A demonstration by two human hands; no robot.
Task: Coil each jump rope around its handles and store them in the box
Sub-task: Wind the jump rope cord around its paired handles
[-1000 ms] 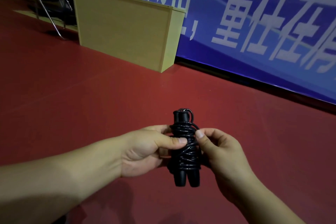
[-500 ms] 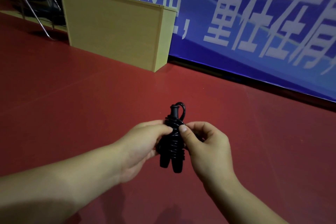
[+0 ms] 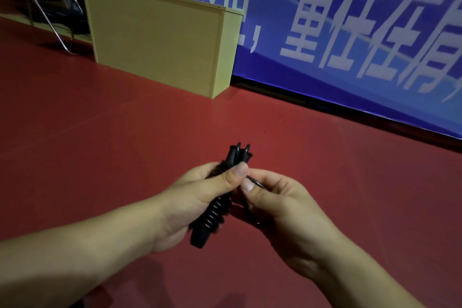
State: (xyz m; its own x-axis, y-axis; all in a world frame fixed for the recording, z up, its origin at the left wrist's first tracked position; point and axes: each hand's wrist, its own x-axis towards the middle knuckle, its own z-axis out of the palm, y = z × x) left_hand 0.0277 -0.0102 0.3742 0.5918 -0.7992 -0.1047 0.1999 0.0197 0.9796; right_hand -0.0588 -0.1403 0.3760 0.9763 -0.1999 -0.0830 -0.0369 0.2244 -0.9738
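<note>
The left hand (image 3: 200,197) grips a black jump rope (image 3: 215,210) that is wound in tight turns around its 2 handles, the bundle held tilted in the air over the red floor (image 3: 105,147), its lower end pointing down toward the person and its upper end leaning away to the right. The left fingers (image 3: 232,175) are curled round the upper half of the bundle, with the thumb pressed across the front of it. The 2 handle tips stick out side by side above that thumb, and the bare lower end of a handle juts out below the palm. The right hand (image 3: 280,205) sits just beside the bundle on its right, thumb and forefinger pinched together on a thin black strand of the rope where it leaves the coils; the thumb tips of both hands almost touch. The remaining right fingers are curled in behind the strand. Well beyond the hands, a pale wooden box (image 3: 160,40) stands upright on the floor against a blue banner (image 3: 362,32) with large white characters. To the left of the box the metal legs of a chair (image 3: 47,15) show in the dark corner.
</note>
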